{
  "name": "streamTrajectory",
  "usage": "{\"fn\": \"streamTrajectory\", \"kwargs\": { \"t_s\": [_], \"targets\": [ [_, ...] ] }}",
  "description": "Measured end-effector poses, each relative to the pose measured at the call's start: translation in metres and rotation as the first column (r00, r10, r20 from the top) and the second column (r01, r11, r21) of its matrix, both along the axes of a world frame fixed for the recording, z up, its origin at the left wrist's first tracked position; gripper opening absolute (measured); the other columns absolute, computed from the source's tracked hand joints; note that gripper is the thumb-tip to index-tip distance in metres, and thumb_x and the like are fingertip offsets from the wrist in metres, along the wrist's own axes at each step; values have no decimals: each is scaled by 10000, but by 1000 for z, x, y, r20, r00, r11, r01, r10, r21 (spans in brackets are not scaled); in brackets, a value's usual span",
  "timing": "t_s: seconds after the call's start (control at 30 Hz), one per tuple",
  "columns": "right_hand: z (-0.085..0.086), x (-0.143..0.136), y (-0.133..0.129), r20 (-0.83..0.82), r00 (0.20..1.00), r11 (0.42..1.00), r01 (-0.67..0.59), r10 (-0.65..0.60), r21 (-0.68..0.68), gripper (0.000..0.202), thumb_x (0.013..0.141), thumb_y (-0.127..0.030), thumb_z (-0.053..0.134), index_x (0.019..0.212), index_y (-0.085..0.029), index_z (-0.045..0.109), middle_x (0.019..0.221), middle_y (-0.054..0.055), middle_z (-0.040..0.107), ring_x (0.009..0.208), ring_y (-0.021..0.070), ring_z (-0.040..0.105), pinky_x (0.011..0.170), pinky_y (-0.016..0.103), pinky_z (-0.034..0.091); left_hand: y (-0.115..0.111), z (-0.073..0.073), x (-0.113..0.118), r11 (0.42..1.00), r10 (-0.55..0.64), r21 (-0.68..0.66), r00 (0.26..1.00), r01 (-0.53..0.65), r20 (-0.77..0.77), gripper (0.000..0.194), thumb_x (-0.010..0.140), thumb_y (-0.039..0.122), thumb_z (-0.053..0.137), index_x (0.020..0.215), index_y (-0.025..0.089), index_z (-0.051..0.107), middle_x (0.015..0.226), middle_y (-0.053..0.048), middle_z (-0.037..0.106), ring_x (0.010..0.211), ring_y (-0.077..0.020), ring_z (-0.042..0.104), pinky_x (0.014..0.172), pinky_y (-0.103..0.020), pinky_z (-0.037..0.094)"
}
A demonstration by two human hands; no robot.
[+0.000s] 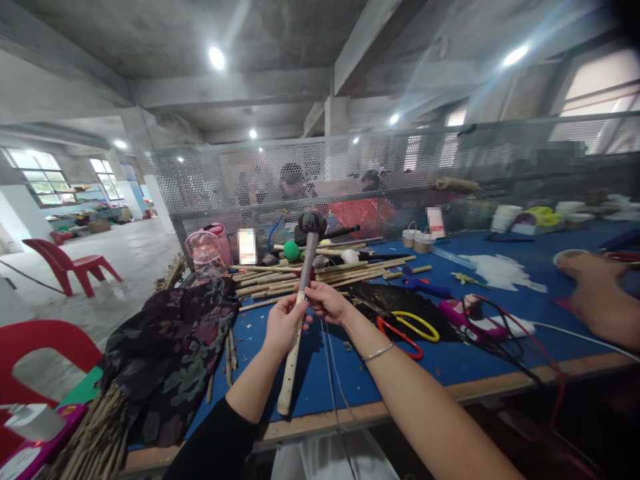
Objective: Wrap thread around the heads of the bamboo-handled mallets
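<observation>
A pale bamboo stick [291,367] stands tilted over the blue table, its upper part wrapped in grey cord [309,260] and topped by a dark round bundle [313,225]. My left hand [284,325] is closed round the stick just below the wrapping. Fingers of my right hand [324,302] pinch at the wrapping's lower end, at the same spot; the grey cord seems to be between them. Two thin grey strands [329,360] hang from near my hands over the table's front edge.
Bamboo sticks [270,283] lie behind my hands. Scissors with red and yellow handles [417,325] rest on black cloth to the right. Patterned fabric [170,353] covers the left side. Another person's arm [600,293] reaches in at right. A perforated metal screen [225,180] stands behind.
</observation>
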State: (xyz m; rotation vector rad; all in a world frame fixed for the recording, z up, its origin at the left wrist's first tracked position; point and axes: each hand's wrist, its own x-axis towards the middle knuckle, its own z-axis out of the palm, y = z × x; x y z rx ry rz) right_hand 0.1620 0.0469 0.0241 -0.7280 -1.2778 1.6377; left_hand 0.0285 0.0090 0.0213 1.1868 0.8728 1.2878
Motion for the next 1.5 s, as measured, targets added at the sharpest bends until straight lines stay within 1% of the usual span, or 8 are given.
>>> {"fn": "streamTrajectory", "kwargs": {
  "t_s": [0.17,0.33,0.53,0.73,0.93,1.1,1.23,1.5],
  "targets": [
    [3,-3,-6,-69,997,999,46,-44,27,347,570,-339,732,762,-141,521,566,-37,531,398,39,405,367,153,239,-1,-4,1,986,-140,-92,990,141,25,432,663,460,620,931,123,585,824,-66,633,482,-86,560,373,-174,412],
    [-2,-5,-3,-64,993,993,104,-100,59,347,547,-327,750,697,-134,503,583,-17,557,494,81,499,463,186,363,1,-6,-2,999,50,23,980,-46,-191,481,584,390,713,968,137,572,722,-15,602,442,-66,503,357,-163,383],
    [-2,3,-1,15,999,998,31,-32,53,373,644,-397,681,876,-147,530,425,-100,406,297,20,205,325,172,114,2,-5,-3,994,-101,-37,995,101,-16,389,633,425,670,850,109,601,699,-33,613,500,-74,538,450,-170,427],
    [-5,-1,1,3,993,991,119,-119,53,335,585,-360,724,697,-140,498,501,-50,489,382,45,367,365,182,208,0,-5,-2,980,-133,-161,989,121,-68,417,654,461,639,903,134,572,761,-47,631,477,-84,547,383,-166,376],
    [-7,-5,3,50,980,979,186,-191,87,360,559,-380,737,677,-131,505,486,-55,475,393,44,360,373,188,215,7,-5,-4,995,73,85,979,-57,-188,438,536,310,754,903,112,620,669,-3,609,489,-62,512,476,-167,403],
    [-5,3,0,21,999,997,44,-46,67,353,660,-425,664,824,-147,521,408,-102,373,312,22,171,323,191,70,3,0,-4,993,-105,-63,994,104,-5,384,631,392,682,880,104,624,704,-32,625,481,-70,528,452,-175,420],
    [-5,4,-1,-6,999,997,50,-50,52,318,645,-391,681,749,-153,498,388,-105,348,303,22,188,322,189,78,-1,2,-5,971,-149,-186,988,152,33,344,683,380,641,884,102,610,793,-83,645,531,-94,571,448,-186,448],
    [-7,-1,1,60,989,988,127,-132,85,301,647,-368,683,701,-157,477,377,-109,328,297,25,202,324,190,101,3,-4,-6,997,59,59,972,-47,-228,448,567,306,737,953,143,576,728,-9,596,453,-63,513,367,-152,390]
  ]
}}
